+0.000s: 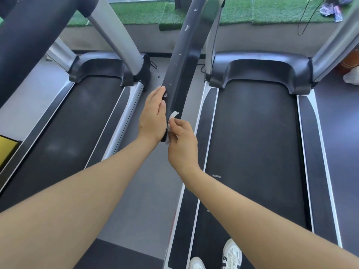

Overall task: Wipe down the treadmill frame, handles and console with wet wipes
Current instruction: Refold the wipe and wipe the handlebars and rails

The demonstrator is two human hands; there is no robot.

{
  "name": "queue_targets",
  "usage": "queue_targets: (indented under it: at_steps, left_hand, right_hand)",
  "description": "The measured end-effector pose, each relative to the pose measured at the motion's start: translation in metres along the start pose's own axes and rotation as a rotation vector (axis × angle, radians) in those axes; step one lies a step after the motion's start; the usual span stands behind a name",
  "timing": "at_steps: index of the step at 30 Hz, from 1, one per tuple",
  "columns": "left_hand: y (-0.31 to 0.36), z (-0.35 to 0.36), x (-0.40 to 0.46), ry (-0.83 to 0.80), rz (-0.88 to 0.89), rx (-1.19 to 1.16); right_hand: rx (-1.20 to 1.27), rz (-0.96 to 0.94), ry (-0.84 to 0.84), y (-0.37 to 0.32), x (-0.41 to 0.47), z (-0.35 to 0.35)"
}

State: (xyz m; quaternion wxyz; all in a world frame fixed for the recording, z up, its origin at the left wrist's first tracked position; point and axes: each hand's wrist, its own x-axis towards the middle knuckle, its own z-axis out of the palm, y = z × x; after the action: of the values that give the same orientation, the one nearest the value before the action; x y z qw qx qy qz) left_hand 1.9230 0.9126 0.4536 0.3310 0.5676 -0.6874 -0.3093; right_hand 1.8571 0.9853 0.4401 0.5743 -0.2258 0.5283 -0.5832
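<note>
A long black treadmill handle (184, 63) runs from the top centre down to the middle of the view, its surface flecked with pale chips. My left hand (153, 115) lies flat against the handle's left side near its lower end, fingers straight. My right hand (181, 140) pinches a small crumpled white wet wipe (172, 119) against the handle's lower end, right next to my left hand. The treadmill belt (252, 142) I stand on stretches ahead on the right, with grey uprights (334, 41) at its far end.
A second treadmill (64, 121) stands on the left, separated by a strip of grey floor (147, 191). Green turf (242, 12) lies beyond the machines with a dangling cable. My white shoes (231, 253) rest on the belt at the bottom.
</note>
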Motion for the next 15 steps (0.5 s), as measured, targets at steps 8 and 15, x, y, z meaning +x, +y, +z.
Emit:
queue_targets:
  at_steps: [8,15]
  left_hand:
    - [-0.004,0.001,-0.001,0.026,0.03,-0.006]
    - [-0.007,0.003,0.0,0.04,0.043,-0.022]
  right_hand:
    - [-0.048,0.09,0.156,0.029,0.016,-0.005]
    - [-0.224,0.106,0.161,0.027,0.048,-0.013]
